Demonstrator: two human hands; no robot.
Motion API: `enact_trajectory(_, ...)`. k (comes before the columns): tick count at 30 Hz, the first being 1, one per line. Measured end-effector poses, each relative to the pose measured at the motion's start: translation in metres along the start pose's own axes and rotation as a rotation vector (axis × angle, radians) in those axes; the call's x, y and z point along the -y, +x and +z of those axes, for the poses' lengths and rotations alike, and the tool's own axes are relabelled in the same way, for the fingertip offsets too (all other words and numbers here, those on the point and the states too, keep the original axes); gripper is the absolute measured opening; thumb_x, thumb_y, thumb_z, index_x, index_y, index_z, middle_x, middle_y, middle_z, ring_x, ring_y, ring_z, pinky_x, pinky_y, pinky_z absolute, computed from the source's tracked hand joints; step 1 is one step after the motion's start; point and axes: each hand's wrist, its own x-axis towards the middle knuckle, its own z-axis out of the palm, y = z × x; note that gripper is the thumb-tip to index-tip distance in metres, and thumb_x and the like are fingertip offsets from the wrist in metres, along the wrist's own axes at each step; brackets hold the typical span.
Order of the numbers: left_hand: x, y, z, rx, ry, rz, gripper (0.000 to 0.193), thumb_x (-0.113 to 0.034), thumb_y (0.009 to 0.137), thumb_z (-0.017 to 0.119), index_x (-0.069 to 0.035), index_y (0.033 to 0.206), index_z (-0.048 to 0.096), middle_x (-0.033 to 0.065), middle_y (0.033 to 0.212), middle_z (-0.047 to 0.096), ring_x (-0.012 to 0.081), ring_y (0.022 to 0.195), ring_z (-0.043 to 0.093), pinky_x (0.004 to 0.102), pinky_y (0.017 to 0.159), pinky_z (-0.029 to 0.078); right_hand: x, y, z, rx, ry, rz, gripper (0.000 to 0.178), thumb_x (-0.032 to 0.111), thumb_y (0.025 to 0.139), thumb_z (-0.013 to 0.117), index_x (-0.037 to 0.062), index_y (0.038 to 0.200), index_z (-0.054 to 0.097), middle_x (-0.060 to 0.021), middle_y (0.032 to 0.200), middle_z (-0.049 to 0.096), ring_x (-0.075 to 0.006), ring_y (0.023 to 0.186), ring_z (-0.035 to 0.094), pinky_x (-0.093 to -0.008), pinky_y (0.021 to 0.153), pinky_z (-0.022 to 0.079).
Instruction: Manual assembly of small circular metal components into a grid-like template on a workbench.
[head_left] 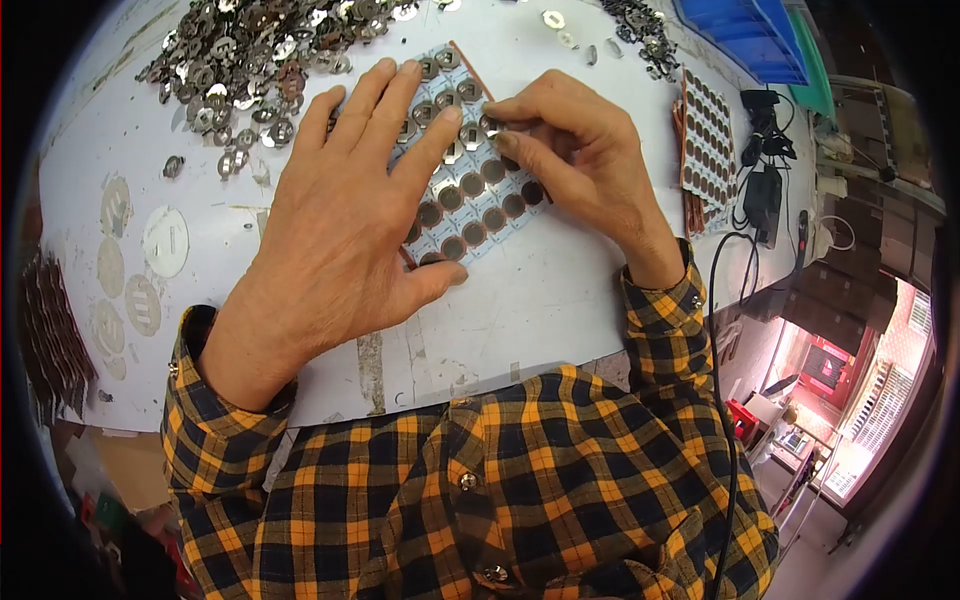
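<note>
A light-blue circuit board panel (468,205) lies at a slant on the white table in front of me. Dark round pads fill its near rows, and shiny round metal clips (447,98) sit on its far rows. My left hand (345,200) is spread flat across the panel's left side, covering part of it. The fingers of my right hand (585,145) are pinched together over the panel's right side. Between thumb and forefinger is a small metal clip (489,126), partly hidden by the fingertips.
Loose metal clips (235,70) are heaped at the far left. Smaller dark parts (645,35) lie at the far right, near a blue bin (745,40). More panels (706,140) are stacked on the right, beside a black adapter with cables (763,195). Brown strips (55,340) stand at the left edge.
</note>
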Motion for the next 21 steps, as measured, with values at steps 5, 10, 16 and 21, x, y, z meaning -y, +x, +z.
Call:
enact_trajectory(5,0.001,0.0,0.002,-0.004,0.01,0.0,0.102,-0.05,0.067,0.086,-0.006,0.151,0.05,0.0279,0.162,0.036,0.0441,0.152,0.032,0.0571,0.123,0.024,-0.015,0.0,-0.022,-0.509,-0.061,0.083,0.018,0.003,0.096,0.07,0.0009,0.113,0.076,0.002,0.082,0.067,-0.002,0.065,0.055,-0.0181,0.054,0.04)
enact_trajectory(10,0.003,0.002,0.007,-0.03,0.033,0.027,0.102,-0.057,0.07,0.083,-0.007,0.153,0.049,0.027,0.162,0.036,0.0437,0.152,0.031,0.0575,0.123,0.024,-0.039,0.003,-0.045,-0.609,-0.059,0.291,0.019,0.01,0.098,0.07,0.0027,0.113,0.078,0.0022,0.078,0.067,-0.0033,0.062,0.054,-0.0189,0.053,0.039)
enact_trajectory(16,0.006,0.002,0.009,-0.045,0.042,0.033,0.101,-0.06,0.072,0.082,-0.008,0.153,0.049,0.0265,0.162,0.036,0.0435,0.152,0.032,0.0588,0.122,0.024,-0.041,0.006,-0.041,-0.567,-0.235,0.232,0.024,0.015,0.098,0.071,0.002,0.117,0.076,0.0041,0.086,0.067,-0.0034,0.071,0.052,-0.0196,0.064,0.041)
enact_trajectory(21,0.005,0.001,0.005,-0.035,0.048,0.04,0.1,-0.063,0.073,0.08,-0.008,0.152,0.05,0.026,0.162,0.037,0.0429,0.151,0.034,0.0569,0.121,0.027,-0.028,-0.001,-0.046,-0.168,-0.287,-0.018,0.022,0.0,0.089,0.074,0.0056,0.11,0.079,0.0016,0.094,0.069,-0.0054,0.078,0.057,-0.0211,0.067,0.043)
